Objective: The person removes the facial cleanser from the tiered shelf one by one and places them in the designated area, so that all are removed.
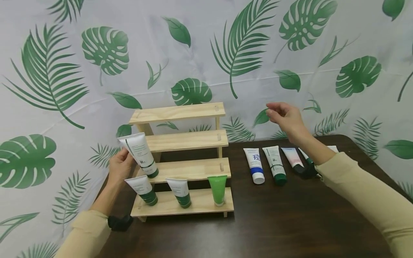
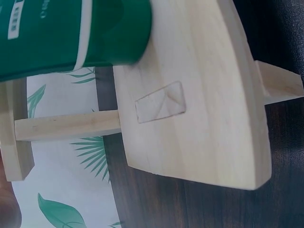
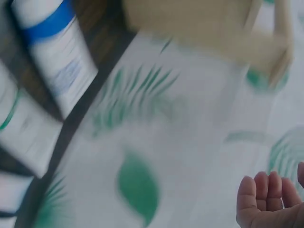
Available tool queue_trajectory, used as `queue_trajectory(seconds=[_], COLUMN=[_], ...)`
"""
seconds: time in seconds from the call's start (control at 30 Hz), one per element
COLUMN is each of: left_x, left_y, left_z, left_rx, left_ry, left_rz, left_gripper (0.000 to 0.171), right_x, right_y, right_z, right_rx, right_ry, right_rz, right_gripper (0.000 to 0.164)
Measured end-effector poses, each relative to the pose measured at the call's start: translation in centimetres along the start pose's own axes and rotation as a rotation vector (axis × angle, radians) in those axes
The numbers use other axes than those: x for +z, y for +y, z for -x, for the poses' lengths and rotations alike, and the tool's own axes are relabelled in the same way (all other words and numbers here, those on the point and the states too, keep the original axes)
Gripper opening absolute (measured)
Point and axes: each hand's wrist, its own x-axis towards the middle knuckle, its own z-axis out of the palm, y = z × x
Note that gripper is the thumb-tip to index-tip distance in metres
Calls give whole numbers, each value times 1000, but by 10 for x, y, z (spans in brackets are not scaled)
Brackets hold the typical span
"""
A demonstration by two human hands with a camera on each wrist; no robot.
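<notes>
In the head view we get soft, even, fairly bright light on the cloth (image 1: 200, 46), faint shadows and a pale glare on the near part of the dark table (image 1: 200, 231), while the right sleeve (image 1: 361, 200) looks stretched towards the edge. The left wrist view is dimmer, but we can make out the grain of the shelf (image 2: 204, 128) clearly. In the right wrist view we find the shelf, cloth and tubes (image 3: 59, 59) blurred, though the right hand (image 3: 268, 202) shows crisper outlines.
</notes>
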Motion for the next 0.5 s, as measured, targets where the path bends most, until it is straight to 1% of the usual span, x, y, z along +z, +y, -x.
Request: queue_trajectory(seconds=[0.17, 0.3, 0.5], left_x=[2, 3, 2], left_y=[-1, -2, -1], left_z=[-1, -2, -2], left_rx=[5, 13, 18], left_ry=[14, 15, 18], left_rz=[36, 70, 58], left_gripper=[37, 38, 38], right_x=[34, 58, 91], right_y=[-36, -58, -87], right_z=[12, 20, 32], right_rx=[-30, -15, 21], right_ry=[-151, -252, -371], right_rz=[-81, -156, -299], right_gripper=[41, 39, 36])
